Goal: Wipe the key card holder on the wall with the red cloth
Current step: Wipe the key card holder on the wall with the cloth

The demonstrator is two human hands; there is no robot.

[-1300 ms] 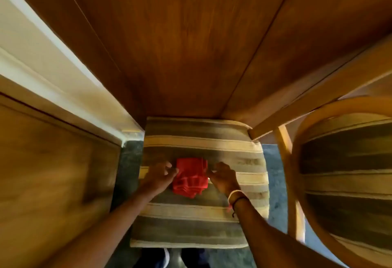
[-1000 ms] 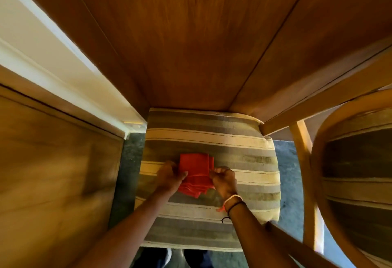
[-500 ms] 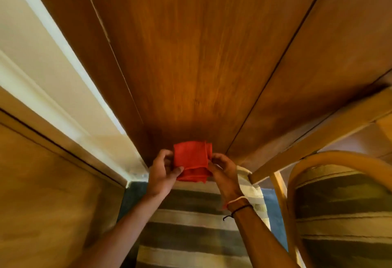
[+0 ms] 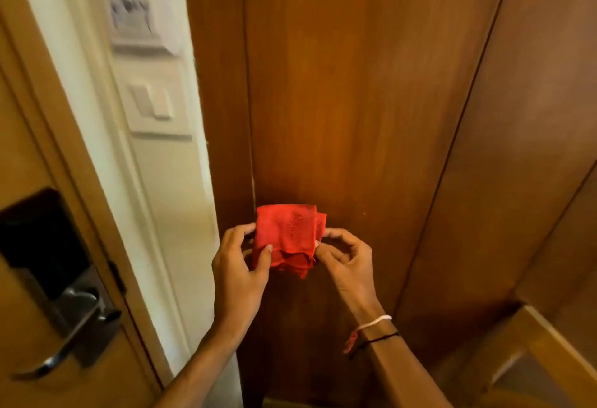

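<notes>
Far left, a wooden door (image 4: 38,181) is showing with a black electronic lock plate (image 4: 42,243) and a silver lever handle (image 4: 69,340) hanging under it. Next to that, a strip of white wall (image 4: 168,188) is running up the frame, and on it a white light switch (image 4: 155,102) is sitting below what's looking like the key card holder (image 4: 135,10), way up top and pretty blurry, so I can't make out the details on it. Moving to the middle, the left hand (image 4: 240,273) is pinching the left edge of the red cloth (image 4: 287,235), thumb on the front and fingers curled behind. The cloth is folded into a thick little square and it's being held up in the air in front of the brown wood paneling (image 4: 339,84), well below and to the right of the holder, not touching the wall. The right hand (image 4: 347,260) is gripping the cloth's right edge between thumb and fingertips, with a white string and a black band (image 4: 376,331) around that wrist. Bottom right, a lighter wooden rail (image 4: 549,346) is poking into view.
</notes>
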